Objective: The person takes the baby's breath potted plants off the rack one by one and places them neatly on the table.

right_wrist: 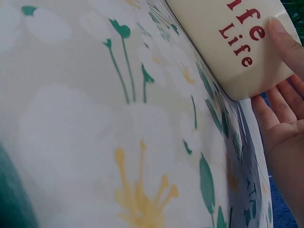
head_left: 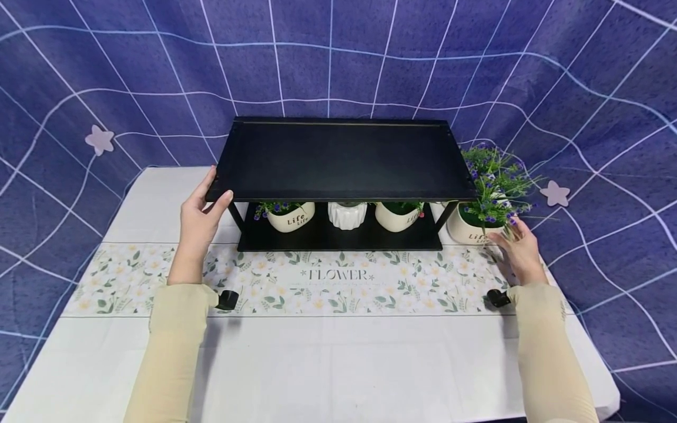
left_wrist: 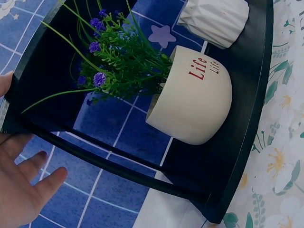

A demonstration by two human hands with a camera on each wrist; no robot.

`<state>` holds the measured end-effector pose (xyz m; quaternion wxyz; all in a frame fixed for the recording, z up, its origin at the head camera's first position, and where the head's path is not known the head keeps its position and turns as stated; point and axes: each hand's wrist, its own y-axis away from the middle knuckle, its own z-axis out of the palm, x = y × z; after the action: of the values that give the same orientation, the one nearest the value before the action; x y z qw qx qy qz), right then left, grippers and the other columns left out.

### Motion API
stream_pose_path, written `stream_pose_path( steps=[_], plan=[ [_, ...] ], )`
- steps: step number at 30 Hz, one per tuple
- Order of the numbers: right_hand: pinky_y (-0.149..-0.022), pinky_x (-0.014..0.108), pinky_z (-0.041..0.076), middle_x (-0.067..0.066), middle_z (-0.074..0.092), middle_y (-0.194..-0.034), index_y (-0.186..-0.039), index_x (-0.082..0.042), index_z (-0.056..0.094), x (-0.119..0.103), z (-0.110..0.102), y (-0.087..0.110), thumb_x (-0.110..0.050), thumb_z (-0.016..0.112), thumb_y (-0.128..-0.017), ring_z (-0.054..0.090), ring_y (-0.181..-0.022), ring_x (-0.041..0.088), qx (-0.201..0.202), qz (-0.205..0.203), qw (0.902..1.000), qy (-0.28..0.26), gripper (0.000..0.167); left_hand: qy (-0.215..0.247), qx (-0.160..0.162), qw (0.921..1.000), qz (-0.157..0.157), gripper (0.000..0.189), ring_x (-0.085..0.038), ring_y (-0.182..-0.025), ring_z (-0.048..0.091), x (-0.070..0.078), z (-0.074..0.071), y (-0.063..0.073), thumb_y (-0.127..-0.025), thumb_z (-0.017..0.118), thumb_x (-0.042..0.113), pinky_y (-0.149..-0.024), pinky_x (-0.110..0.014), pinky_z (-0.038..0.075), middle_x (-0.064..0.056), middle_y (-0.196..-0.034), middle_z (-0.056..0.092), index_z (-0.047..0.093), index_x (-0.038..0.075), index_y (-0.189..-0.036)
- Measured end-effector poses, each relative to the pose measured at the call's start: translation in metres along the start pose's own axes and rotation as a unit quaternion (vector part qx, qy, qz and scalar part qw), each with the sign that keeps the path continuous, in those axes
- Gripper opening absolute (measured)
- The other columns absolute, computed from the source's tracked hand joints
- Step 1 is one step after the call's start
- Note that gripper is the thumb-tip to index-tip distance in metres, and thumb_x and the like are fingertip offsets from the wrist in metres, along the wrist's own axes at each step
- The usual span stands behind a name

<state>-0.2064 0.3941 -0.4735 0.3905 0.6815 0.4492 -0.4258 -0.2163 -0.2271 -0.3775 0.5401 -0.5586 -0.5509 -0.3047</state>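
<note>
A black two-tier shelf (head_left: 338, 158) stands on the white table. At its front left corner my left hand (head_left: 202, 220) grips the top board, thumb at the front edge and fingers along the side. On the lower tier are a cream "Life" pot with purple flowers (left_wrist: 194, 97), a white ribbed pot (head_left: 347, 215) and another cream pot (head_left: 398, 217), their tops partly hidden by the upper board. Right of the shelf stands a potted plant (head_left: 468, 230) with purple flowers. My right hand (head_left: 520, 249) holds this pot, thumb on its front and fingers around its right side.
A floral runner lettered "FLOWER" (head_left: 338, 294) crosses the table (head_left: 344, 364) in front of the shelf. Behind hangs a blue gridded cloth (head_left: 338, 70) with pale stars. The table's right edge lies close beyond the right hand.
</note>
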Motion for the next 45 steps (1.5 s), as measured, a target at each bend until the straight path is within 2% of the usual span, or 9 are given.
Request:
stream_pose_path(
  steps=[3,8,13,19,24,27,31,39,45],
  plan=[
    [-0.124,0.032,0.018,0.014,0.013,-0.163,-0.157,-0.016,0.011,-0.005,0.002,0.002,-0.027,0.069,-0.090,0.015,-0.151,0.026,0.003,0.004,1.0000,-0.007,0.089,-0.004,0.001,1.0000,0.001,0.057,-0.014,-0.142,0.039,0.000,0.000,0.000,-0.095,0.062,0.017,-0.105,-0.017,0.044,0.002,-0.156,0.035,0.040,0.020,-0.148],
    [-0.121,0.025,0.022,0.014,0.014,-0.163,-0.157,-0.016,0.011,-0.006,0.005,0.000,-0.022,0.070,-0.090,0.017,-0.150,0.026,0.011,-0.004,0.9993,-0.036,0.089,0.003,0.001,1.0000,0.002,0.057,-0.015,-0.142,0.038,0.000,0.000,0.000,-0.095,0.061,0.016,-0.100,-0.009,0.044,0.002,-0.156,0.035,0.040,0.020,-0.148],
    [-0.120,0.023,0.025,0.013,0.027,-0.160,-0.155,-0.013,0.023,-0.005,0.008,-0.005,-0.024,0.070,-0.090,0.027,-0.147,0.019,0.035,-0.016,0.9989,-0.026,0.081,0.006,0.002,1.0000,0.005,0.057,-0.015,-0.141,0.039,0.000,0.001,0.001,-0.095,0.062,0.016,-0.095,-0.005,0.044,0.002,-0.156,0.036,0.041,0.020,-0.147],
    [-0.089,0.003,0.041,-0.005,0.057,-0.130,-0.139,-0.008,0.048,-0.005,0.011,-0.007,-0.025,0.076,-0.084,0.051,-0.110,-0.003,0.088,-0.021,0.9959,-0.013,0.064,-0.002,-0.001,1.0000,-0.001,0.058,-0.014,-0.142,0.039,0.001,0.000,0.001,-0.095,0.062,0.019,-0.097,-0.006,0.044,0.003,-0.157,0.034,0.039,0.021,-0.148],
    [-0.097,0.003,0.040,-0.001,0.048,-0.148,-0.144,-0.014,0.045,-0.005,0.009,0.000,-0.021,0.078,-0.083,0.046,-0.131,0.004,0.087,-0.003,0.9925,-0.086,0.070,-0.001,-0.003,1.0000,0.000,0.057,-0.014,-0.142,0.039,0.002,0.001,0.001,-0.095,0.062,0.019,-0.100,-0.010,0.044,0.003,-0.157,0.035,0.040,0.022,-0.148],
    [-0.099,0.006,0.042,0.000,0.049,-0.146,-0.145,-0.012,0.042,-0.006,0.008,0.003,-0.011,0.076,-0.083,0.043,-0.137,0.008,0.085,-0.023,0.9857,-0.144,0.070,-0.003,-0.003,1.0000,-0.003,0.058,-0.014,-0.142,0.039,0.002,0.000,0.001,-0.095,0.062,0.020,-0.100,-0.010,0.044,0.004,-0.157,0.034,0.039,0.022,-0.148],
    [-0.089,0.011,0.052,-0.002,0.057,-0.126,-0.145,0.001,0.039,-0.009,0.006,0.005,0.006,0.067,-0.085,0.049,-0.131,0.011,0.074,-0.068,0.9644,-0.245,0.066,-0.001,-0.001,1.0000,-0.007,0.058,-0.013,-0.142,0.038,0.001,-0.001,0.001,-0.095,0.062,0.021,-0.098,-0.007,0.043,0.004,-0.157,0.034,0.039,0.022,-0.148],
    [-0.095,0.005,0.044,-0.006,0.060,-0.131,-0.143,0.000,0.043,-0.022,-0.010,0.011,0.006,0.065,-0.087,0.051,-0.131,0.007,0.126,-0.043,0.9696,-0.205,0.061,0.001,-0.003,0.9999,-0.011,0.058,-0.014,-0.142,0.038,-0.002,0.000,0.000,-0.095,0.062,0.020,-0.097,-0.005,0.043,0.004,-0.157,0.034,0.038,0.022,-0.149],
    [-0.083,0.005,0.050,-0.009,0.068,-0.103,-0.138,0.005,0.047,-0.041,-0.016,0.017,0.009,0.066,-0.085,0.062,-0.108,0.004,0.167,-0.047,0.9415,-0.289,0.057,0.009,0.001,0.9999,-0.006,0.057,-0.013,-0.141,0.039,-0.002,0.001,0.000,-0.095,0.062,0.019,-0.097,-0.005,0.043,0.003,-0.157,0.035,0.040,0.021,-0.148]
  ],
)
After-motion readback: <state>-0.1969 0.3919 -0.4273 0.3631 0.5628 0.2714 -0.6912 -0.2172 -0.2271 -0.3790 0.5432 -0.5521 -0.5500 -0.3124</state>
